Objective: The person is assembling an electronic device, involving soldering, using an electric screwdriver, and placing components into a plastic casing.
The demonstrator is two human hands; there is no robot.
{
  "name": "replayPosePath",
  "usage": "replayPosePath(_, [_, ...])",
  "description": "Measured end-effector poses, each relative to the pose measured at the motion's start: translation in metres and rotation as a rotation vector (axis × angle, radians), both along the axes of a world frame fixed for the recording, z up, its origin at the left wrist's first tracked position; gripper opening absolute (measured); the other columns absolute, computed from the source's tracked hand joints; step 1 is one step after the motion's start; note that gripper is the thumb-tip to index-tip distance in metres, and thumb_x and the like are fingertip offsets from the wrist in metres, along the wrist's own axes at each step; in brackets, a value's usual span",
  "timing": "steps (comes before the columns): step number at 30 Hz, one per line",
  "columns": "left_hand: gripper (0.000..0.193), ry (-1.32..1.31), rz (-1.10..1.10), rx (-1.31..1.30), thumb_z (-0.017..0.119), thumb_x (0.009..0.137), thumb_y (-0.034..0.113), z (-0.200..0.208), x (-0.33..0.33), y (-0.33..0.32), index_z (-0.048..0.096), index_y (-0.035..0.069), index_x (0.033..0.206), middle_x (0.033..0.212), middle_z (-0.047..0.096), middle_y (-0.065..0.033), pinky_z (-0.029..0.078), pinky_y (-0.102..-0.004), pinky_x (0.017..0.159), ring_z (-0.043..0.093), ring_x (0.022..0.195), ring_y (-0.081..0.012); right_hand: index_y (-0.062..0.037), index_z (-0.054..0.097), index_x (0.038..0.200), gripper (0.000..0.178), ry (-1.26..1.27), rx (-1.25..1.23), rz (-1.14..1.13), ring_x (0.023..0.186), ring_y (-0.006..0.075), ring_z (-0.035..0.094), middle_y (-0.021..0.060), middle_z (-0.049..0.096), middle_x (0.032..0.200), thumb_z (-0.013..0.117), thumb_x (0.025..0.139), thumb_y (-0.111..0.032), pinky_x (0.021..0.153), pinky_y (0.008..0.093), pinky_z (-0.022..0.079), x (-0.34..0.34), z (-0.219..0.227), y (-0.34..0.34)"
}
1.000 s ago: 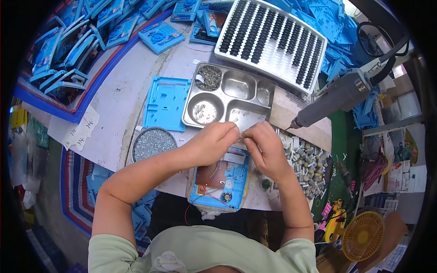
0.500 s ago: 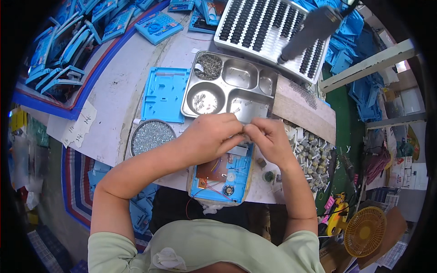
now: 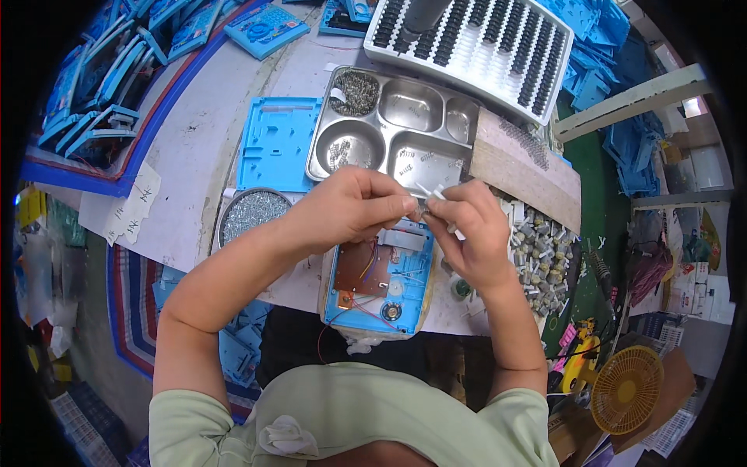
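The left hand (image 3: 354,208) and the right hand (image 3: 467,229) meet fingertip to fingertip, both pinched nearly shut on a small part (image 3: 424,207) too tiny to identify, and the right hand also grips a thin white stick (image 3: 436,194) that pokes out above its fingers. Just below the fingers lies an open blue plastic case (image 3: 383,282) with a brown circuit board (image 3: 359,267) and red wires inside. Just beyond the fingertips stands a steel compartment tray (image 3: 393,128) of small metal parts, a round dish of screws (image 3: 250,212) sits beside the left wrist, and a heap of small grey parts (image 3: 541,241) lies right of the right hand.
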State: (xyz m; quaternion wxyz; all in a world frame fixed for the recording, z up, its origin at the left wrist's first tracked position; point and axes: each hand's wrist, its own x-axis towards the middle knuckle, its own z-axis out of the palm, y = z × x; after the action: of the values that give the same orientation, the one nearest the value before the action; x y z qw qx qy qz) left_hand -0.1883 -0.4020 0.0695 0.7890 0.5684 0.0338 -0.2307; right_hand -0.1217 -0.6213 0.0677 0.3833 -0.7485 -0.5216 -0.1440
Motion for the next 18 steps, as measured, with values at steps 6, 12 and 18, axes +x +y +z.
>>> replayPosePath(6, [0.011, -0.881, 0.198, 0.756, 0.072, 0.091, 0.009, -0.007, -0.008, -0.008, 0.072, 0.001, 0.099, 0.073, 0.061, -0.0046, 0.045, -0.0303, 0.058, 0.057, 0.062, -0.0150, 0.0006, 0.068, 0.084, 0.027, 0.786, -0.063, 0.035, 0.066, 0.0068, 0.055, 0.0034, 0.064, 0.073, 0.069, 0.096, -0.023, 0.059, 0.0259, 0.045, 0.007, -0.002, -0.005])
replayPosePath(12, [0.013, -0.793, 0.241, 0.674, 0.073, 0.086, 0.005, -0.005, -0.016, -0.010, 0.072, 0.002, 0.098, 0.075, 0.061, -0.0091, 0.045, -0.0323, 0.056, 0.058, 0.062, -0.0218, 0.0014, 0.069, 0.081, 0.037, 0.973, 0.015, 0.003, 0.064, 0.0057, 0.053, -0.0002, 0.063, 0.069, 0.064, 0.101, -0.028, 0.058, 0.0246, 0.043, -0.003, -0.006, 0.004])
replayPosePath(18, [0.012, -1.056, 0.339, 0.800, 0.073, 0.088, 0.008, -0.018, -0.009, -0.014, 0.071, 0.002, 0.098, 0.077, 0.061, -0.0066, 0.046, -0.0301, 0.056, 0.059, 0.062, -0.0161, 0.0005, 0.068, 0.082, 0.036, 1.188, -0.140, 0.025, 0.068, 0.0047, 0.053, -0.0008, 0.062, 0.071, 0.063, 0.102, -0.029, 0.060, 0.0252, 0.043, 0.005, 0.000, 0.002])
